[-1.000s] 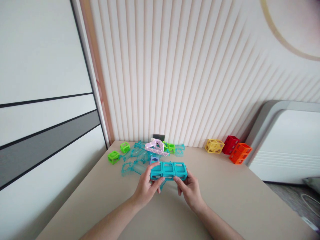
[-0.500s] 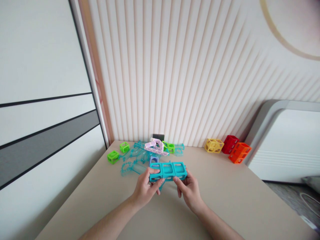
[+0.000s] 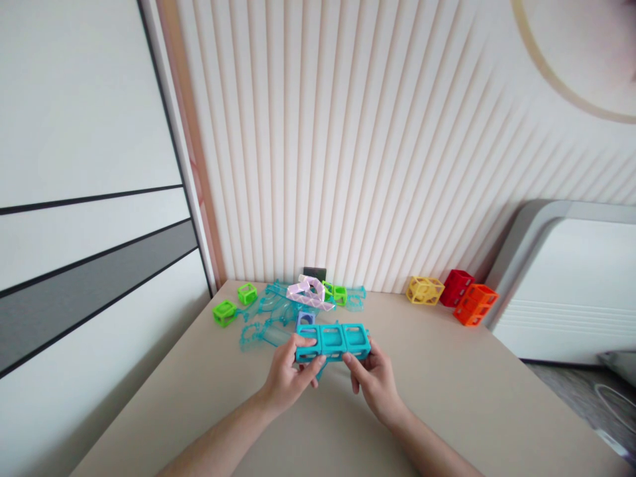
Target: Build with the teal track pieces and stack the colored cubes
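A row of three joined turquoise open-frame cube blocks (image 3: pixel 332 339) is held level above the front of the table. My left hand (image 3: pixel 293 368) grips its left end, thumb along the near lower edge and a finger over the top. At the right end, my right hand (image 3: pixel 375 377) holds on with the thumb against the near side; its other fingers are partly hidden behind. Just beyond the row sits a blue-violet cube block (image 3: pixel 305 319), partly covered by it. A small turquoise piece (image 3: pixel 321 370) shows below the row near my left fingertips.
Clear-blue track pieces (image 3: pixel 278 308) lie heaped by the wall, with a lilac looped piece (image 3: pixel 308 291) on top. Green cube blocks (image 3: pixel 225 313) are at left. Yellow (image 3: pixel 424 290), red (image 3: pixel 456 287) and orange blocks (image 3: pixel 476 305) stand at the back right of the table (image 3: pixel 472 391).
Almost nothing differs. Both hands and the turquoise row sit very slightly further left in view, with the same grip.
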Tool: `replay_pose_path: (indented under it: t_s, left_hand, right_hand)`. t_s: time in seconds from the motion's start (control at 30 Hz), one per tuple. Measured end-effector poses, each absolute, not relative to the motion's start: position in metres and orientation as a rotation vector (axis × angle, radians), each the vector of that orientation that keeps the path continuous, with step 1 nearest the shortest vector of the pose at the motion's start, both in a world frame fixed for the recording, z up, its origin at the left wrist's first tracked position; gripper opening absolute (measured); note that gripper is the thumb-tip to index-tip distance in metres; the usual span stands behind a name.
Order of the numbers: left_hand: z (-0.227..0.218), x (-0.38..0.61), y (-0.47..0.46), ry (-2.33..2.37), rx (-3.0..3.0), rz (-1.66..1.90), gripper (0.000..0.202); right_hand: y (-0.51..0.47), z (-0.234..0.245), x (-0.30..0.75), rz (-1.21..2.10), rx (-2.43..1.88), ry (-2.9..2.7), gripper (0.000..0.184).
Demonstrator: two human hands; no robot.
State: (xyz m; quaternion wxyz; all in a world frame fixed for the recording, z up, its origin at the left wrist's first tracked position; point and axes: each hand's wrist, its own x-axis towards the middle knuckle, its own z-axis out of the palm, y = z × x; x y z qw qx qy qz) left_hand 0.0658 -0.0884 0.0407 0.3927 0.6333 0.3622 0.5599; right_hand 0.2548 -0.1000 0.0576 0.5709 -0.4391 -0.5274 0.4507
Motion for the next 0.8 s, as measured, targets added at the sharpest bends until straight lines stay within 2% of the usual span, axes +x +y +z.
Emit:
replay_pose_path:
  t_s: [0.8]
  left_hand:
    - [0.0358, 0.0669, -0.0877, 0.857, 1.602, 1.409, 0.033]
  right_hand:
    - [-0.0962, 0.0573, 0.2601, 1.032, -1.066, -1.248, 0.050]
